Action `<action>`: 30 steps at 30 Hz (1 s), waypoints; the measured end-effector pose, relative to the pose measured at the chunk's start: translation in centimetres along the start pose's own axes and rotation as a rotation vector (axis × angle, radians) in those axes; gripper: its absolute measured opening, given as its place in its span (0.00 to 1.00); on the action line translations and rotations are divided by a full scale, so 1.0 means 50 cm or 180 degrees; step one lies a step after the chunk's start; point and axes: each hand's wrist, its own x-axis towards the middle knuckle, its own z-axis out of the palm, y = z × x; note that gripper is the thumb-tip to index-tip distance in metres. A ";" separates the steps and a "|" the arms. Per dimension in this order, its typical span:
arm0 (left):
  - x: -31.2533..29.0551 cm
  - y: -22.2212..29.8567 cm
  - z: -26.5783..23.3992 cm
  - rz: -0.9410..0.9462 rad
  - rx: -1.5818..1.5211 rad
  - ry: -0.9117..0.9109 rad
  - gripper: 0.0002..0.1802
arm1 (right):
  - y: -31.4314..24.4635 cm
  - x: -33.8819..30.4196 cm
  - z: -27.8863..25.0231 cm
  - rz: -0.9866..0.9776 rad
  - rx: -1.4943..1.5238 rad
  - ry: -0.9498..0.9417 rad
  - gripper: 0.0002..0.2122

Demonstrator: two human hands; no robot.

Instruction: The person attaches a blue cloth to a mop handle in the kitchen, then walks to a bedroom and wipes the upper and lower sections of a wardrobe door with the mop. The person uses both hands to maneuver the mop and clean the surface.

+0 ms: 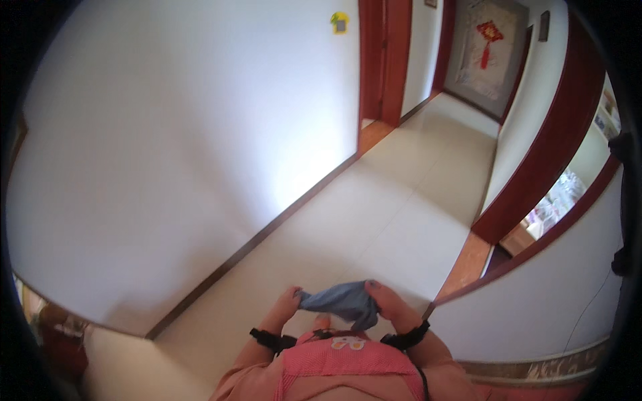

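Observation:
A blue-grey cloth (342, 304) is stretched between my two hands in front of my body, its lower edge sagging. My left hand (289, 302) pinches the narrow left end. At the other end, my right hand (386, 299) grips the bunched upper right corner. A dark band circles each of my wrists. Below the cloth is the pink apron (348, 364) I wear, with a small white figure on its chest.
Pale floor tiles (394, 194) run along a hallway to a grey wall with a red hanging knot ornament (489, 47). A white wall (180, 147) stands at left. Dark red doorframes open on both sides; a red-brown object (61, 344) stands at lower left.

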 end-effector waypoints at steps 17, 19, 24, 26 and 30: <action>0.972 0.478 0.302 0.1522 0.0024 -0.2493 0.32 | -0.559 0.452 -0.467 -0.0307 -0.0951 0.1053 0.17; 1.072 0.565 0.296 0.1719 0.0186 -0.2570 0.38 | -0.654 0.523 -0.520 -0.0348 -0.0696 0.0876 0.16; 1.315 0.688 0.302 0.1639 -0.0530 -0.2649 0.43 | -0.875 0.709 -0.622 -0.0190 -0.1292 0.0371 0.16; 1.425 0.708 0.319 0.2008 -0.0822 -0.2359 0.43 | -0.946 0.802 -0.665 -0.0266 -0.1329 0.0169 0.16; 1.657 0.771 0.334 0.1662 -0.0896 -0.2804 0.39 | -1.081 0.976 -0.756 -0.0332 -0.1177 0.0352 0.15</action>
